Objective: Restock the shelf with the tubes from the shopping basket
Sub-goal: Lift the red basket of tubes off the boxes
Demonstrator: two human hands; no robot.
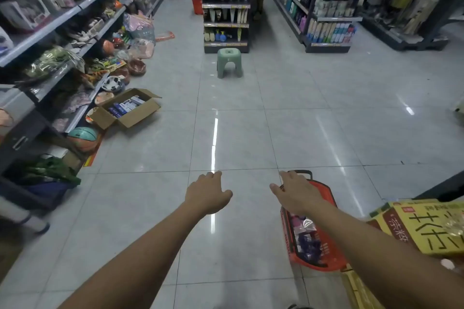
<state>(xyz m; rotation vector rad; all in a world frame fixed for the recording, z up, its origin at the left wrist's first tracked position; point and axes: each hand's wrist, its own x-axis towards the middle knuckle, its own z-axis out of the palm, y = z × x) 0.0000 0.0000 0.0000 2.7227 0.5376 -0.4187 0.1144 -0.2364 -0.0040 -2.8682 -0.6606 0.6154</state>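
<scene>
Both forearms reach forward: left hand [207,192] at 6 o'clock, fingers loose, holding nothing; right hand [297,194] hangs over the red shopping basket [324,262] at 5 o'clock, handle ungrasped. Tubes [307,243] lie inside; the tube shelf [226,6] stands far off at 12 o'clock, so carrying likely comes first.

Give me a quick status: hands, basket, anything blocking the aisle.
Left hand open, empty. Right hand open over red basket on the floor, tubes inside. Green stool in the aisle before tube shelf.

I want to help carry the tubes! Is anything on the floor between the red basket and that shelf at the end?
Yes. A green stool stands on the floor right before the end shelf, in line from the red basket. Otherwise bare tiles.
</scene>
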